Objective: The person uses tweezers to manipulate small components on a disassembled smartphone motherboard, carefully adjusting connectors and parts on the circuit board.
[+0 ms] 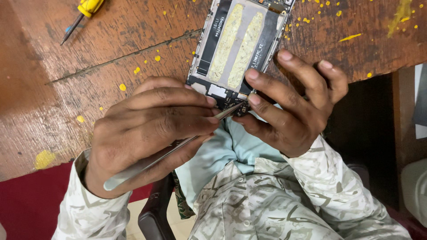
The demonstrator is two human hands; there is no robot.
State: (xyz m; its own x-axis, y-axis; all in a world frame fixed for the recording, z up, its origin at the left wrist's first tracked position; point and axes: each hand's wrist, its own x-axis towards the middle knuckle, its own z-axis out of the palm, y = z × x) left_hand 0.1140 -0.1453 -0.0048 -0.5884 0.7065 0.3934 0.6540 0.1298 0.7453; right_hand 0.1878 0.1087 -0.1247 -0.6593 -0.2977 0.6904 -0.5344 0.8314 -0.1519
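Soft, even, warm light, sharp focus, faint shadows, no glare.

This is a small repair workshop: a worn, paint-spotted wooden tabletop [111, 66] carries an opened phone [240, 44] and a screwdriver [82, 15].

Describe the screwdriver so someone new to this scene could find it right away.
Start at the worn wooden table and go to its far left corner, well away from the opened phone. The screwdriver lies there alone, untouched. Its yellow handle and dark shaft set it apart from the silver tweezers.
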